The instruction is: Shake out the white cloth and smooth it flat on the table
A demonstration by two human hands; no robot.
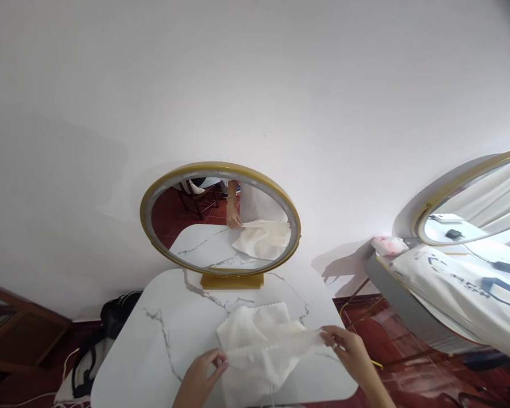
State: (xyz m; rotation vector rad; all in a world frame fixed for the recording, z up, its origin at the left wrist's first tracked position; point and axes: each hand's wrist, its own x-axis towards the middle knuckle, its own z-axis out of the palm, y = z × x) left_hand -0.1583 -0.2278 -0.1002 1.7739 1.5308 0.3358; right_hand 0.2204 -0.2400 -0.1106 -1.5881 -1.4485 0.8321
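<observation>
A crumpled off-white cloth (259,351) with a zigzag edge lies over the front of a white marble-patterned table (153,340). My left hand (202,377) pinches the cloth's edge at its left end, thumb against fingers. At the other end my right hand (344,348), wearing a ring, pinches the same edge, so a strip stretches between both hands just above the rest of the fabric. The lower part of the cloth runs toward the bottom of the view. Behind it stands an oval gold-framed mirror (221,170), which reflects the cloth and one hand.
To the right, a second table bears white printed fabric (442,289), a pink-and-white packet (389,245) and another gold-framed mirror (425,212). A black bag (119,314) and cables sit on the floor at left, near a wooden cabinet (21,334). The wall is close behind.
</observation>
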